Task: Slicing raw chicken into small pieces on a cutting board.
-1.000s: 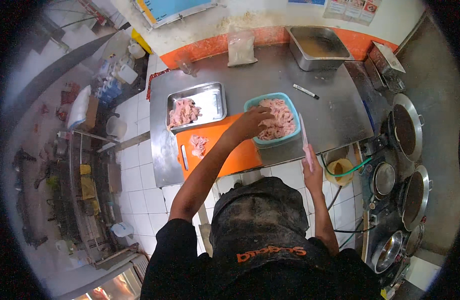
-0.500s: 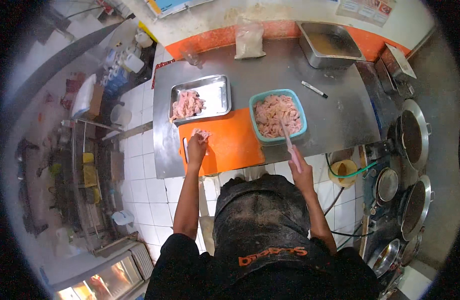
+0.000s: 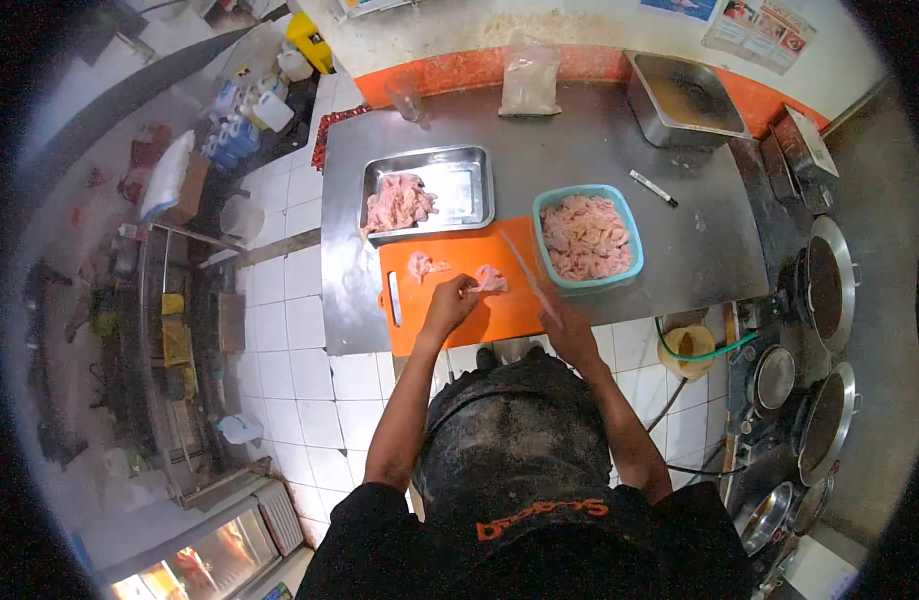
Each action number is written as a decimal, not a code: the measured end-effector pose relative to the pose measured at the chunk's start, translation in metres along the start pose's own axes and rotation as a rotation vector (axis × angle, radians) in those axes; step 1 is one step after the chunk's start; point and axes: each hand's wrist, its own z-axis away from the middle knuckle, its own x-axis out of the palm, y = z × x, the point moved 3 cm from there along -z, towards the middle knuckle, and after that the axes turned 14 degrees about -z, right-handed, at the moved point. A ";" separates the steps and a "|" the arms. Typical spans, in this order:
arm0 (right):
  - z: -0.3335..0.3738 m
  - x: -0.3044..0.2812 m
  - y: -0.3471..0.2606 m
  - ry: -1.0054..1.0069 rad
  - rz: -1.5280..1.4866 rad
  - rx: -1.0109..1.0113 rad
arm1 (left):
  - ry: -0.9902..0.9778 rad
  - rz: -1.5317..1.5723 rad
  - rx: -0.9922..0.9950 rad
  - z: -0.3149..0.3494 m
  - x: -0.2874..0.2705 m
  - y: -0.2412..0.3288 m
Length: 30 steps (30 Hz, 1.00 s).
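Note:
On the orange cutting board (image 3: 460, 322), my left hand (image 3: 450, 305) pinches the edge of a small piece of raw pink meat (image 3: 492, 279). My right hand (image 3: 574, 342) is closed round the pink handle of a knife (image 3: 525, 262), whose blade points up and away over the board's right part, to the right of that piece. A second piece of raw meat (image 3: 421, 265) lies loose at the board's far left. Behind the board, a shallow steel tray (image 3: 470, 205) holds a heap of larger raw meat (image 3: 401, 202). To the right stands a light-blue tub (image 3: 637, 240) full of cut meat (image 3: 585, 238).
A clear bag of pale powder (image 3: 530, 85) and a deep steel pan (image 3: 685, 100) stand along the wall. A marker (image 3: 654, 188) lies right of the tub. Wide pans (image 3: 830, 275) line the right side. A yellowish bucket (image 3: 690, 343) with a green hose sits below.
The knife has come from over the tub to the board. My left hand has moved right, from the far-left piece to another piece now on the board. The view has shifted slightly.

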 end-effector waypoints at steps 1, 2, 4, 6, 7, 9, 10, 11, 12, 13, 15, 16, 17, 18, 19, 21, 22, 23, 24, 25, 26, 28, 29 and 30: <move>0.002 0.004 -0.008 -0.013 -0.177 0.125 | 0.021 0.015 -0.086 0.004 -0.003 -0.001; 0.010 0.011 0.001 -0.013 -0.173 0.131 | 0.016 0.019 -0.086 0.006 -0.009 -0.002; 0.030 0.022 0.031 -0.101 -0.201 0.425 | 0.210 -0.100 0.002 0.008 -0.035 0.018; 0.041 0.028 0.032 -0.080 -0.147 0.436 | 0.349 -0.098 -0.008 0.014 -0.047 0.015; 0.043 0.032 0.030 -0.064 -0.096 0.441 | 0.401 -0.191 0.024 0.016 -0.051 -0.002; 0.046 0.036 0.033 -0.087 -0.084 0.482 | 0.358 -0.456 0.118 0.012 -0.063 -0.023; 0.048 0.036 0.035 -0.101 -0.069 0.525 | 0.350 -0.452 0.122 0.010 -0.063 -0.022; 0.052 0.035 0.035 -0.095 -0.067 0.534 | 0.173 -0.664 -0.049 0.008 -0.057 -0.025; 0.049 0.027 0.022 -0.083 -0.044 0.586 | -0.014 -0.870 -0.212 0.005 -0.058 -0.010; 0.046 0.025 0.013 -0.077 -0.025 0.625 | 0.100 -0.705 -0.114 0.016 -0.066 0.024; 0.046 0.034 0.011 -0.051 -0.029 0.537 | 0.278 -0.430 0.163 0.010 -0.014 0.001; 0.048 0.032 0.012 -0.009 -0.022 0.466 | 0.304 -0.462 0.212 0.002 0.004 0.014; 0.046 0.030 0.009 -0.012 -0.017 0.465 | 0.334 -0.498 0.253 -0.004 0.014 0.023; 0.045 0.029 0.007 -0.005 -0.082 0.550 | 0.334 -0.491 0.254 -0.009 0.019 0.024; 0.045 0.029 0.005 0.001 -0.148 0.634 | 0.245 -0.483 0.251 -0.013 0.026 0.024; 0.040 0.032 0.000 -0.028 -0.099 0.593 | 0.162 -0.472 0.243 -0.024 0.036 0.010; 0.037 0.036 -0.005 -0.069 -0.064 0.543 | 0.028 -0.070 0.053 -0.029 0.044 -0.019; 0.040 0.037 -0.004 -0.077 -0.064 0.545 | -0.115 0.341 -0.126 -0.027 0.056 -0.035; 0.045 0.034 0.004 -0.049 -0.045 0.577 | -0.128 0.345 -0.126 -0.023 0.051 -0.020; 0.047 0.031 0.012 -0.010 -0.026 0.610 | -0.065 0.233 0.008 -0.021 0.033 0.015; 0.044 0.029 0.010 -0.004 -0.027 0.609 | 0.015 0.116 0.136 -0.022 0.018 0.036; 0.030 0.035 -0.014 0.019 -0.029 0.501 | -0.034 0.076 0.109 -0.023 0.023 0.000; 0.028 0.038 -0.012 0.008 -0.033 0.493 | -0.126 0.057 0.113 -0.024 0.030 -0.009; 0.028 0.039 -0.009 0.035 -0.004 0.395 | -0.128 0.057 0.112 -0.021 0.028 -0.009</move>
